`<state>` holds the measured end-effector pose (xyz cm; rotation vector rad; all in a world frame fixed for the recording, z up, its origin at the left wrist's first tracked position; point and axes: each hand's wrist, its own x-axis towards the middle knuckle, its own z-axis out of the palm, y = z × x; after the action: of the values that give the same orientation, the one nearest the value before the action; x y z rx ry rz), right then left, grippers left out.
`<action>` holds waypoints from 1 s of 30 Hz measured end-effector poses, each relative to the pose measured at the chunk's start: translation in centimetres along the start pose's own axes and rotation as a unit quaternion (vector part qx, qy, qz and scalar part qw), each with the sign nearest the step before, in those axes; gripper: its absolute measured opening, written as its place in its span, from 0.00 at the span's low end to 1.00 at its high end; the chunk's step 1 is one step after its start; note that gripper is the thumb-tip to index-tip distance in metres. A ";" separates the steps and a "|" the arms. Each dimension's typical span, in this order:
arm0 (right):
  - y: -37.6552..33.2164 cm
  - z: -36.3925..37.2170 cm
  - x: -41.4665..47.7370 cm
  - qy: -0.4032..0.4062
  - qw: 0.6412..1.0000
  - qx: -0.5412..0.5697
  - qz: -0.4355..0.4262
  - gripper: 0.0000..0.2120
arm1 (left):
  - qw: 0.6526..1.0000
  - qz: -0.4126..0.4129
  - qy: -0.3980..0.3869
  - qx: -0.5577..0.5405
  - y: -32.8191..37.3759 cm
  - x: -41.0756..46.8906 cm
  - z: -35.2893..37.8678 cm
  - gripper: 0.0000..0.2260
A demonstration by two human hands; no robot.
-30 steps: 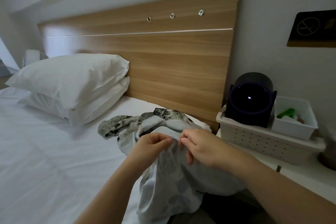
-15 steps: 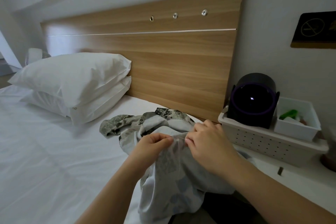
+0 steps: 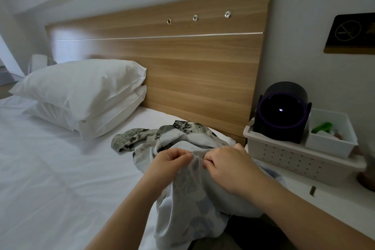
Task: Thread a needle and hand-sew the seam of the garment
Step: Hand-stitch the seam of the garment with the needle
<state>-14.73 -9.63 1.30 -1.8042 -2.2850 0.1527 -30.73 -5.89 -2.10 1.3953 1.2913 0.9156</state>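
Observation:
A pale grey garment with a dark leafy print lies bunched on the bed and hangs down in front of me. My left hand pinches a raised fold of the fabric at its top edge. My right hand, just to the right, pinches a thin silver needle whose tip points left into the fold between the two hands. A fine thread runs down beside the cloth, barely visible.
White bed sheet on the left, two stacked pillows at the back left, wooden headboard behind. On the right, a white perforated basket holds a dark round device and a small white bin.
My right hand has drawn a little to the right, away from my left hand, and the needle now shows between them. The left hand keeps its pinch on the fold.

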 end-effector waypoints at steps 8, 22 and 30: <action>-0.2 -0.1 0.0 -0.011 1.000 -0.003 -0.004 0.16 | 1.000 0.007 0.003 0.025 -0.1 0.0 0.0 0.08; 0.3 0.5 1.1 0.035 0.957 0.287 0.027 0.03 | 0.974 0.166 0.113 0.109 0.7 -0.2 1.0 0.08; 2.0 0.1 0.8 0.019 0.920 0.388 -0.055 0.02 | 0.987 0.116 0.110 0.032 0.7 0.3 1.5 0.06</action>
<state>-13.00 -8.37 0.81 -1.2371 -1.8757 0.8579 -29.07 -5.79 -1.80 1.5529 1.3490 1.2229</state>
